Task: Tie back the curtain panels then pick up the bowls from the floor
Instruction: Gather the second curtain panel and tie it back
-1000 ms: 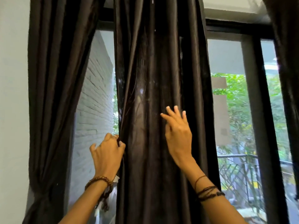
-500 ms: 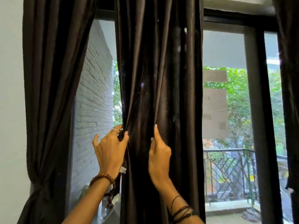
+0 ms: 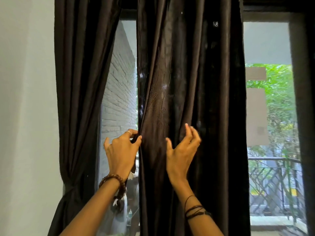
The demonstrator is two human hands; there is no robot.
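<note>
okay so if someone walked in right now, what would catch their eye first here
Probably the dark middle curtain panel hanging loose at the window's centre, with the left hand pinching its left edge and the right hand against its folds. At far left, another dark panel is already cinched back by the wall.

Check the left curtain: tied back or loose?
Tied back. The left curtain is cinched near the wall and flares below; the middle curtain hangs loose.

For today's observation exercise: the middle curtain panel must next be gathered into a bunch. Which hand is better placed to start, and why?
The left hand, probably: it already pinches the left edge of the middle curtain panel. The right hand lies against the panel's front with fingers loosely curled, holding no fold.
</note>
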